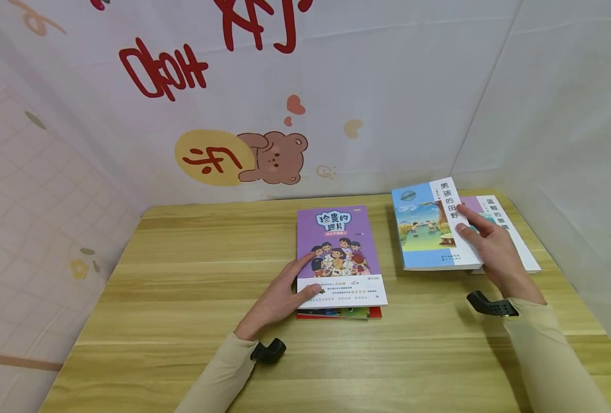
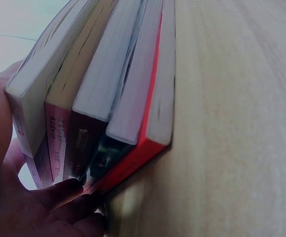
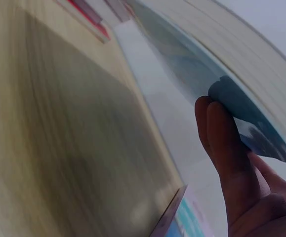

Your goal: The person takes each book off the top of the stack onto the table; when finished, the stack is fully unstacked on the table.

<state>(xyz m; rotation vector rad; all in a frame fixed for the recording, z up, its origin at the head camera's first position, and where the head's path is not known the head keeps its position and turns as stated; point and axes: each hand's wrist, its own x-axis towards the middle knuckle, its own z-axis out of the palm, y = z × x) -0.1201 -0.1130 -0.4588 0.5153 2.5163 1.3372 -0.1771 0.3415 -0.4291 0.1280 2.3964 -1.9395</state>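
Note:
On the right, my right hand (image 1: pixel 491 246) grips a blue-and-white paperback book (image 1: pixel 423 229) by its right edge, thumb on the cover. In the right wrist view its fingers (image 3: pixel 226 133) press the book's underside, and the book is raised and tilted. Partly under it lies another white-spined book (image 1: pixel 509 232) with a purple and teal cover. My left hand (image 1: pixel 281 295) rests at the left edge of a stack of several books topped by a purple paperback (image 1: pixel 336 246). Its fingertips touch the spines (image 2: pixel 120 173) in the left wrist view.
The books are on a wood-grain table (image 1: pixel 207 275). Behind it hangs a white cloth backdrop (image 1: pixel 388 86) with red characters and a cartoon bear (image 1: pixel 276 158). White cloth walls also stand at the left and right. A black wrist strap (image 1: pixel 491 304) is on each arm.

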